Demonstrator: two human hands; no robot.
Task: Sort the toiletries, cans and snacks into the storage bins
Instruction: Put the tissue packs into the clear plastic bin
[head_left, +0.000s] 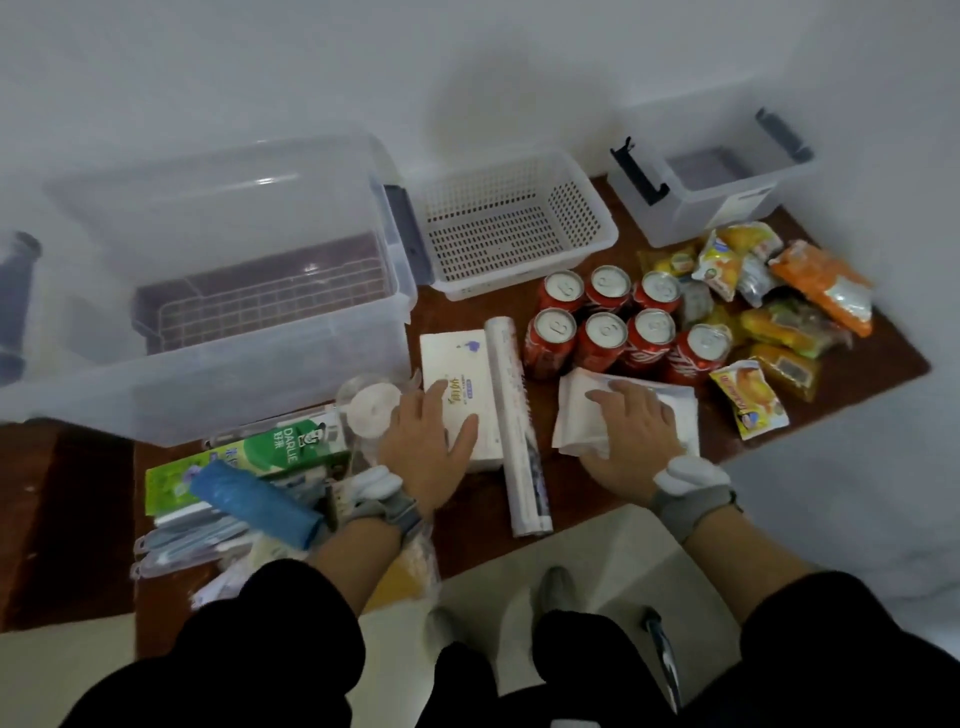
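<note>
**Inspector:** Where are the toiletries, and how do the hands lie?

**Technician:** The left hand (431, 441) rests flat on a rectangular white tissue pack (457, 364), fingers straight, gripping nothing. The right hand (634, 431) presses a soft, crumpled white packet (574, 410), fingers spread. A long roll in printed wrap (511, 395) lies between the two packs. A green toothpaste carton (249, 462) and a blue wrinkled plastic roll (254, 504) sit at the left.

**Inspector:** And the cans and snacks?

**Technician:** Seven red cylindrical cans (602, 338) stand upright in a cluster just beyond the right hand. Glossy yellow-and-orange snack packets (779, 291) are heaped to their right.

**Inspector:** The bins?

**Technician:** Three stand along the back of the brown table (462, 317): a large clear plastic bin (223, 384), a white perforated basket (571, 218) and a small clear bin (727, 213) with dark latches.
</note>
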